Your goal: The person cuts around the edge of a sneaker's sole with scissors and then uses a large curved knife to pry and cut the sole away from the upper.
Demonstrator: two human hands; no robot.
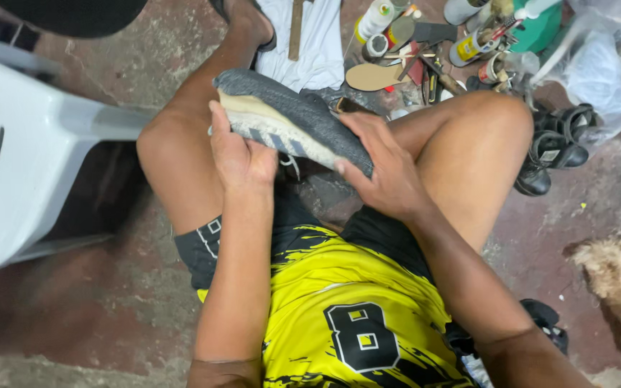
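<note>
Both hands grip a dark grey knit sports shoe with a cream, striped sole (292,122), held over the lap between the bare knees. The left hand (242,154) wraps the shoe's end on its own side, palm against the sole, thumb up along the cream edge and fingers curled behind it out of sight. The left forearm rises straight from the bottom of the view, wrist slightly bent back. The right hand (386,169) closes over the other end from above, fingers spread across the grey upper and fingertips pressing the sole edge. The right forearm comes in on a slant from the lower right corner.

The shoe lies tilted, with the left hand's end higher and the end under the right hand lower, and its sole faces the person.

Beyond the hands, on the stained concrete floor (576,215), lie a white cloth (310,43), a tan cardboard insole shape (374,76) and a clutter of glue tins and small tools (461,47). Beyond the right knee sit black sandals (555,147). A white plastic chair (30,144) stands to the left of the left hand.
</note>
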